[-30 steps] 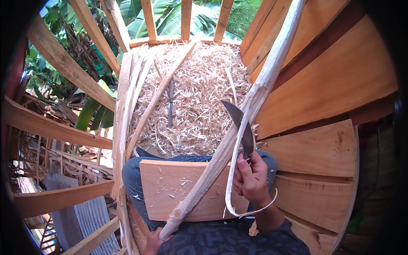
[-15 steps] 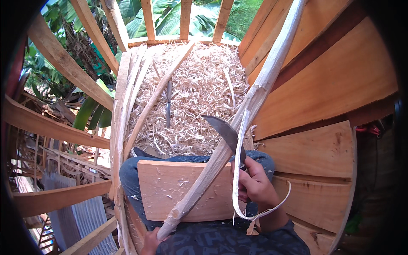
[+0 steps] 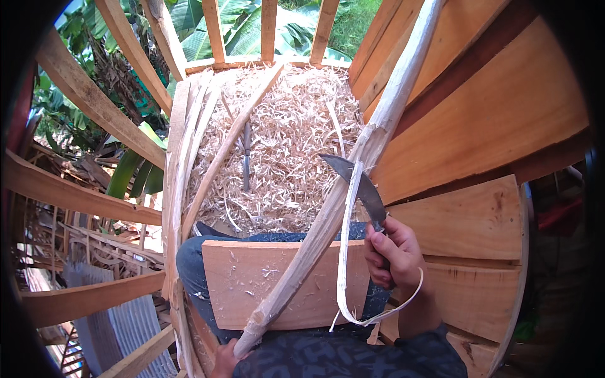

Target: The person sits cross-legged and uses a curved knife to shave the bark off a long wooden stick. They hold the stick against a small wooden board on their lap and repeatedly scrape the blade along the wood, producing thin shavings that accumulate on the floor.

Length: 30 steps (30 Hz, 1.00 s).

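My left hand (image 3: 225, 360) grips the near end of a long peeled wooden pole (image 3: 296, 275), its fingers closed round it by my body. The pole slants up and away to the far right. In my right hand (image 3: 396, 255) is the handle of a curved knife (image 3: 367, 192) with a dark, hooked blade. That blade lies across the pole, under a pale strip of wood (image 3: 344, 258) that is still joined to it farther up. The strip's loose end hangs down and curls round below my right wrist. A flat wooden board (image 3: 283, 286) rests over my lap, beneath the pole.
Curly wood shavings (image 3: 283, 145) cover the floor ahead. A thin tool with a dark shaft (image 3: 246, 157) lies on them, beside a slim stick (image 3: 233, 142). Long split strips (image 3: 183, 170) line the left side. Slats (image 3: 94, 192) stand at left, wooden panels (image 3: 466, 220) at right.
My right hand and the knife have moved right and slightly farther up along the pole. The peeled strip has lengthened at its upper end. My left hand keeps its hold.
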Each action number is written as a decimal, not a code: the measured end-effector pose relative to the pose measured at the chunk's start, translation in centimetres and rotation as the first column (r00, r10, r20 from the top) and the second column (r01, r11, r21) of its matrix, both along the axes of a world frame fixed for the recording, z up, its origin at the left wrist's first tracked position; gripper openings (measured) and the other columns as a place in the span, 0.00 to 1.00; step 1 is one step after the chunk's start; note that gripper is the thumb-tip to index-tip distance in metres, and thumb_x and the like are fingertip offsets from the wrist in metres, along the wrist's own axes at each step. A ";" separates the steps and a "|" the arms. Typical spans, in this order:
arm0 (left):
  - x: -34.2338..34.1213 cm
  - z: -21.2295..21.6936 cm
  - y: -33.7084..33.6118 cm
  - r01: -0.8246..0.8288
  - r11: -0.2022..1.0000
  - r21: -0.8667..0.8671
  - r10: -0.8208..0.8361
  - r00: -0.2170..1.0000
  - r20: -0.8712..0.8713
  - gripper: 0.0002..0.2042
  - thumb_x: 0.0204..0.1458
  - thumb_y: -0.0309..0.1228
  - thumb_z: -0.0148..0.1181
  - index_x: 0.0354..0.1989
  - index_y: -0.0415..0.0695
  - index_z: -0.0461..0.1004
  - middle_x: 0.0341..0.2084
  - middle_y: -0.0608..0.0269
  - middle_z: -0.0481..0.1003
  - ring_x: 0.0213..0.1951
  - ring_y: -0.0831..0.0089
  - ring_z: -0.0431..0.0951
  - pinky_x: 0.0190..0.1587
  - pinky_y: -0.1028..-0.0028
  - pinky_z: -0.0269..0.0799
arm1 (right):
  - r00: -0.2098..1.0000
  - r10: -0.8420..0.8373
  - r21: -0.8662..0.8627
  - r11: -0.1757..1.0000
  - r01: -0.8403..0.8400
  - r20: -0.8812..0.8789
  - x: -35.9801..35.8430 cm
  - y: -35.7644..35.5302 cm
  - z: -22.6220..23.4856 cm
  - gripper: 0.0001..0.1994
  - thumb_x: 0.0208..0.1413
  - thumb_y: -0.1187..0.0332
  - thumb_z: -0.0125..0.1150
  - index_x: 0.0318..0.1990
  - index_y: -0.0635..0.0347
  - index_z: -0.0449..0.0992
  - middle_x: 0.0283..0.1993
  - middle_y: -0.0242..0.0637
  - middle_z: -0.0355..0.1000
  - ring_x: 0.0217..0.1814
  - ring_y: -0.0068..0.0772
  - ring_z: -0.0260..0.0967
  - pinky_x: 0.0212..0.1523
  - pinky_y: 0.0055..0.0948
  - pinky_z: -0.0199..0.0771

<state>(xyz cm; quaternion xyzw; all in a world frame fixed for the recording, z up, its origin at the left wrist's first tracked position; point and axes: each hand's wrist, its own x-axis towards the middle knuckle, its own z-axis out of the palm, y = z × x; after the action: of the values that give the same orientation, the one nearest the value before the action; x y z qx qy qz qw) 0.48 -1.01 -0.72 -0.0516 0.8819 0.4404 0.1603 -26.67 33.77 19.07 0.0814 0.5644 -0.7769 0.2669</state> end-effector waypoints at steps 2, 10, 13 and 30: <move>-0.5 1.1 0.2 -0.003 1.000 0.014 0.003 1.000 0.009 0.16 0.38 0.37 0.68 0.31 0.39 0.71 0.18 0.51 0.72 0.24 0.54 0.77 0.26 0.67 0.69 | 0.995 0.030 -0.042 0.999 -0.026 0.094 0.6 -0.5 -0.1 0.07 0.61 0.64 0.47 0.36 0.57 0.63 0.19 0.24 0.56 0.13 0.13 0.51 0.12 0.16 0.51; 0.8 -0.9 -0.6 0.000 1.000 0.003 0.000 1.000 0.003 0.16 0.38 0.36 0.68 0.30 0.40 0.72 0.18 0.52 0.72 0.24 0.55 0.77 0.26 0.67 0.69 | 0.998 -0.056 -0.047 0.997 0.056 0.005 0.5 -0.3 0.4 0.07 0.61 0.64 0.47 0.37 0.58 0.64 0.19 0.27 0.56 0.11 0.14 0.50 0.10 0.18 0.49; 0.9 -1.4 -0.8 0.011 1.000 0.001 -0.011 1.000 -0.009 0.16 0.38 0.36 0.68 0.30 0.40 0.72 0.18 0.52 0.72 0.24 0.55 0.77 0.26 0.67 0.69 | 0.995 -0.098 0.049 0.994 0.099 -0.015 0.7 -1.0 0.1 0.07 0.61 0.65 0.47 0.37 0.58 0.64 0.17 0.25 0.55 0.10 0.13 0.49 0.10 0.17 0.48; 1.6 -2.8 -1.3 0.008 1.000 0.002 -0.008 1.000 0.008 0.16 0.36 0.35 0.69 0.31 0.41 0.72 0.18 0.53 0.73 0.24 0.55 0.77 0.26 0.66 0.70 | 0.940 0.341 0.247 0.908 -0.337 0.028 1.6 -2.6 -1.3 0.06 0.60 0.66 0.49 0.35 0.58 0.62 0.17 0.24 0.54 0.12 0.14 0.51 0.12 0.18 0.53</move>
<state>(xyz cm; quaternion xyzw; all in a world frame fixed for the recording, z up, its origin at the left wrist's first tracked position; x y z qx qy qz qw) 2.11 -2.26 -3.56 -0.0495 0.8811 0.4402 0.1657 -25.04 31.18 17.76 0.0088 0.6648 -0.6426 0.3809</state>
